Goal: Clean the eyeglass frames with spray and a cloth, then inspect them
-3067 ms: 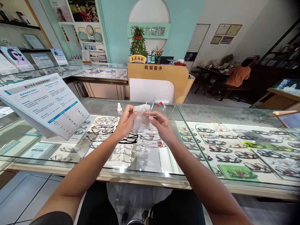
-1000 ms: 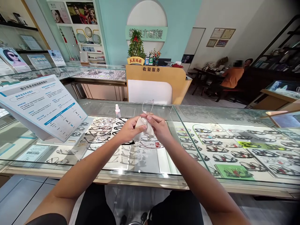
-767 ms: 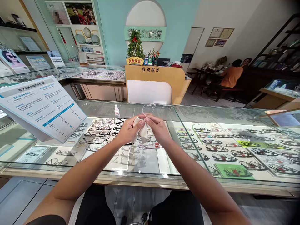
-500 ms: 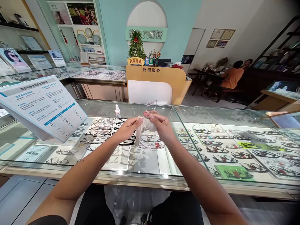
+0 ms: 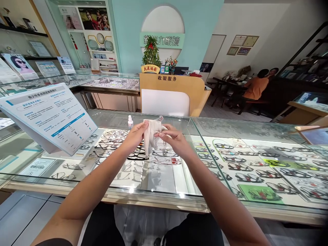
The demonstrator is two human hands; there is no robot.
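Observation:
A pale cloth (image 5: 151,131) hangs in front of me above the glass counter, pinched along its left side by my left hand (image 5: 137,134). My right hand (image 5: 176,137) is closed at the cloth's right edge, thumb and forefinger together on a pair of clear-framed eyeglasses (image 5: 161,118). Only a small part of these glasses shows past the top of the cloth; the rest is hidden by cloth and fingers. Just beyond my left hand stands a small white spray bottle (image 5: 130,121) on the counter.
The glass display counter (image 5: 164,195) holds rows of eyeglass frames (image 5: 247,177) under its top. At left, a tilted printed sign (image 5: 48,118) stands on the glass. Past the counter are a wooden cashier desk (image 5: 197,89) and a seated person in orange (image 5: 253,88).
The cloth is now raised and spread more between my hands. The clear glasses, upright above my fingers before, have tipped down mostly behind the cloth. My right fingers have shifted lower.

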